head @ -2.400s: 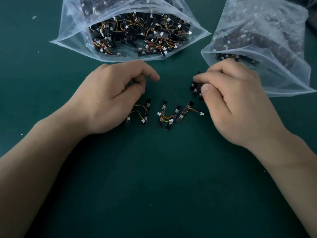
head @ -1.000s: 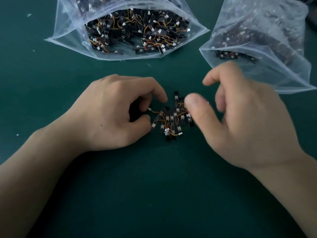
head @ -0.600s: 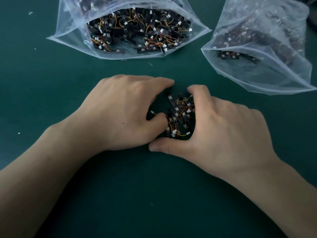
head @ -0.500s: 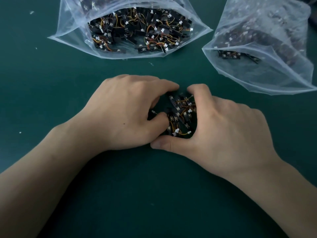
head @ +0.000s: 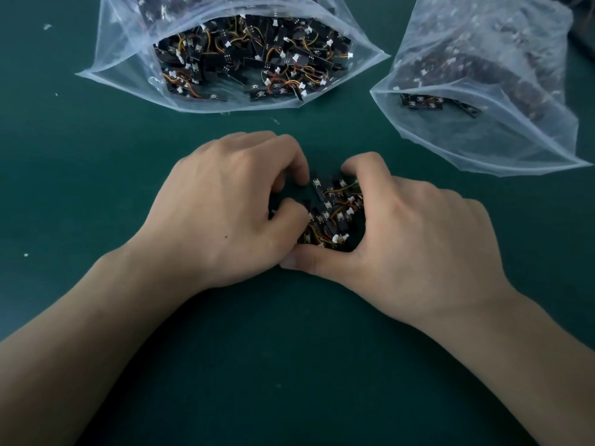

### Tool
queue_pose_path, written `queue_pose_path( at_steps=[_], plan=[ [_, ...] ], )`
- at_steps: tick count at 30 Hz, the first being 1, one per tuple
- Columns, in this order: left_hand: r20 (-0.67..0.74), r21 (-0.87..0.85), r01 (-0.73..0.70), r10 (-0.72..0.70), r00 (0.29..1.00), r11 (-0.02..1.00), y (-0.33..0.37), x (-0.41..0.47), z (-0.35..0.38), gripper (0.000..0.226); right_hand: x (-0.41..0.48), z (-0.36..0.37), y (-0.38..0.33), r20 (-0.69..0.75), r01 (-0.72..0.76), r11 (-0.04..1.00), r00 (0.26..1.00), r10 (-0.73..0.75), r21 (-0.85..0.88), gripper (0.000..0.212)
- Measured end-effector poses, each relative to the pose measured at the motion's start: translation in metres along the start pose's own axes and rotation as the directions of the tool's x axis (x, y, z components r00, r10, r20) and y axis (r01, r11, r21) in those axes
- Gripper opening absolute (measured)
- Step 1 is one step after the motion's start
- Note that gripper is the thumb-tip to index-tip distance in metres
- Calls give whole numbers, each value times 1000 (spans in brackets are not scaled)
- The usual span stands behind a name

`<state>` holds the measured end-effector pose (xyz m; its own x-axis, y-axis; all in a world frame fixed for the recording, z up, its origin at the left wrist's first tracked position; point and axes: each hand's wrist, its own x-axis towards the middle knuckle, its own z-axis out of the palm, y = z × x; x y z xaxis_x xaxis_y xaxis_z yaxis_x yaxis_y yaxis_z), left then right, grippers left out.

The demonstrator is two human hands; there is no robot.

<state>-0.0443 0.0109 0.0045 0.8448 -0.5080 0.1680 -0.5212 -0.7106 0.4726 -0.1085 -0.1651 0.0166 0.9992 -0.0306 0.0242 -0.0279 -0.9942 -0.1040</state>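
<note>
Your left hand (head: 225, 214) and right hand (head: 425, 246) are both cupped round the board pile (head: 328, 207): small black boards with orange-yellow wires and white plugs, bunched on the green mat (head: 289, 365). The pile sits in the gap between the two hands.
Left: fingers curled, fingertips (head: 296, 175) at the pile's far-left edge, left thumb (head: 289, 214) pressed into its left side.
Right: index finger (head: 363, 162) hooked over the far-right edge, right thumb (head: 309, 260) lying along the near edge, tip touching your left hand. The other right fingers are hidden.
The open bag (head: 122, 56) of the same boards lies beyond the left hand, well apart. The second bag (head: 515, 133) is at far right.
</note>
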Motion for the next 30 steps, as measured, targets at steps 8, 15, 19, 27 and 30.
queue_pose_path(
  at_steps=[8, 15, 19, 27, 30],
  plan=[
    [7, -74, 52, -52, 999, 996, 1, 0, -1, 49, -1, 0, -1, -9, -15, 1000, 1000, 15, -3, 103],
    [39, -113, 4, 0, 999, 994, 2, -2, -3, 38, -1, 2, 3, -29, 0, 1000, 1000, 0, 12, 105],
    [44, -163, -28, 36, 998, 986, 1, -3, -3, 37, 0, 3, 5, -45, 20, 999, 999, -18, 46, 105],
    [98, -208, -113, 135, 986, 972, -5, -3, -2, 45, 1, 2, 6, -60, 36, 997, 998, -32, 70, 95],
    [100, -201, -130, 152, 983, 971, -6, -2, -2, 45, 0, 3, 8, -63, 45, 996, 997, -41, 73, 83]
  ],
)
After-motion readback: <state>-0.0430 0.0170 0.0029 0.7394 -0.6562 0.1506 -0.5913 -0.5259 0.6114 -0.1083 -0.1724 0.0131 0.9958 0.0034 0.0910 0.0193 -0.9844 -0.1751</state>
